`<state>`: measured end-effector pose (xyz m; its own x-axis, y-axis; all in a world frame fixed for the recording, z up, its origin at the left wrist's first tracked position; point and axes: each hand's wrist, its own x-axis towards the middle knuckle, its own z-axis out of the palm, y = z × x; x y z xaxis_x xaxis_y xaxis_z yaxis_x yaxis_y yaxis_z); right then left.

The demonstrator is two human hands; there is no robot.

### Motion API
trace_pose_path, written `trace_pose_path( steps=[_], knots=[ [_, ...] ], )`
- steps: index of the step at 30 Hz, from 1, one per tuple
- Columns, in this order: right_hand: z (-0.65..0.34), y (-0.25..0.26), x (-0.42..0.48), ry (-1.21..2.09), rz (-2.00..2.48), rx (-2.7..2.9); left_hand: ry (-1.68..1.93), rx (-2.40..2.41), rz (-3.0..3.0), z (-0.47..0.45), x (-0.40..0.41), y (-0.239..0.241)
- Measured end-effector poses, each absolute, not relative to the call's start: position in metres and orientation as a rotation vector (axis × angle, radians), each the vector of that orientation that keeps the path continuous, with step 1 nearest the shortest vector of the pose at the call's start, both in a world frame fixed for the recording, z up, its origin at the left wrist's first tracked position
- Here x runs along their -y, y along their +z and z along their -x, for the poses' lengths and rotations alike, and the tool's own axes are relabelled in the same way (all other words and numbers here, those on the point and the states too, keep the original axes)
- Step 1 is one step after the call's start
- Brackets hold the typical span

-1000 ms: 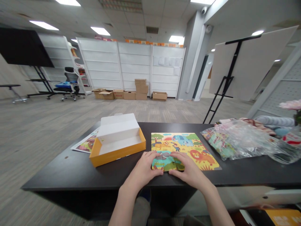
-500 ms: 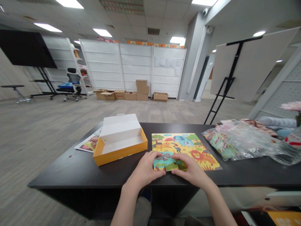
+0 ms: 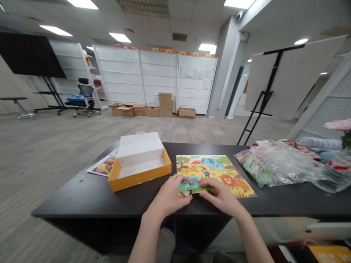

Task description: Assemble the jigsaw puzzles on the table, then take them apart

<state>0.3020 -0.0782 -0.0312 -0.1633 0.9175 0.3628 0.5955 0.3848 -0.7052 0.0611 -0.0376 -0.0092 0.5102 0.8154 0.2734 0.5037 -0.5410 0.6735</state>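
Observation:
A jigsaw puzzle [image 3: 212, 168] with elephants, lions and trees lies flat on the dark table in front of me. At its near left part, my left hand [image 3: 169, 193] pinches a blue-green jigsaw piece [image 3: 183, 187] between thumb and fingers. My right hand [image 3: 221, 196] grips a neighbouring green jigsaw piece [image 3: 196, 189], fingers on the far side and thumb on the near edge. A knobbed seam with a narrow dark gap shows between the two pieces. The fingers partly cover both pieces.
Left of the puzzle stands an open yellow box [image 3: 142, 176] with a white inside, over a printed sheet [image 3: 103, 166]. A clear plastic bag [image 3: 285, 166] with colourful pieces lies on the right. The black table [image 3: 90, 199] has its near edge under my wrists.
The pieces between my hands have shifted against each other, the right one now sitting higher and tilted. The seam between them shows more. My hands have otherwise barely moved.

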Motion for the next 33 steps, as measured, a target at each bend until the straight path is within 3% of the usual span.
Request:
trace_pose_path(
  steps=[13, 33],
  knots=[
    [-0.304, -0.029, 0.075, 0.723, 1.143, 1.787, 0.901, -1.198, -2.003, -0.045, 0.033, -0.010],
    [-0.308, -0.028, 0.077, 0.858, 1.074, 1.546, 0.844, -0.976, -2.063, -0.088, 0.047, -0.008]
  ],
)
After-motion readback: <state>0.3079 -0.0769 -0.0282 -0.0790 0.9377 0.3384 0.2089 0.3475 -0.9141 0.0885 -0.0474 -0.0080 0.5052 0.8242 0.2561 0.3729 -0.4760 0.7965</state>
